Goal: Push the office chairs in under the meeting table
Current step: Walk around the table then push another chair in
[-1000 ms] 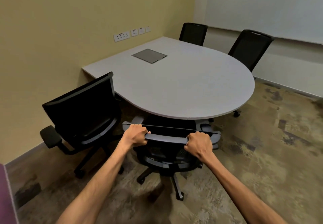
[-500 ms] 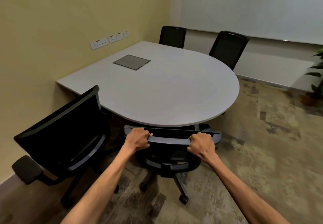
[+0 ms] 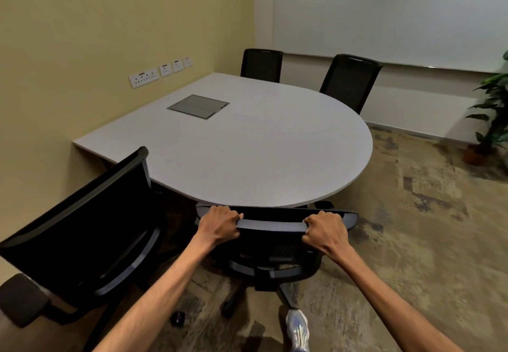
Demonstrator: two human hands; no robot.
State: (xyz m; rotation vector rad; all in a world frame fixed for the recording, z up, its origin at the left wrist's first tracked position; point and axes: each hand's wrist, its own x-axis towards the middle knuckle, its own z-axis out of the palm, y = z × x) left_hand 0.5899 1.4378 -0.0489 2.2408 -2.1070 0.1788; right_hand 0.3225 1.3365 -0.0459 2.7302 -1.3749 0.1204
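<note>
A grey meeting table with a rounded near end fills the middle. Right below its near edge stands a black office chair, its seat under the tabletop and its backrest top just short of the rim. My left hand grips the left part of that backrest's top bar and my right hand grips the right part. A second black chair stands out from the table at the near left, angled. Two more black chairs sit close against the far side.
The yellow wall with sockets runs along the table's left. A whiteboard covers the far wall. A potted plant stands at the right. Patterned carpet lies to the right. My shoe shows below the held chair.
The view has closed in on the table and swung slightly; the held chair sits a little further under the rim. Both hands keep their grip. A shoe has come into view.
</note>
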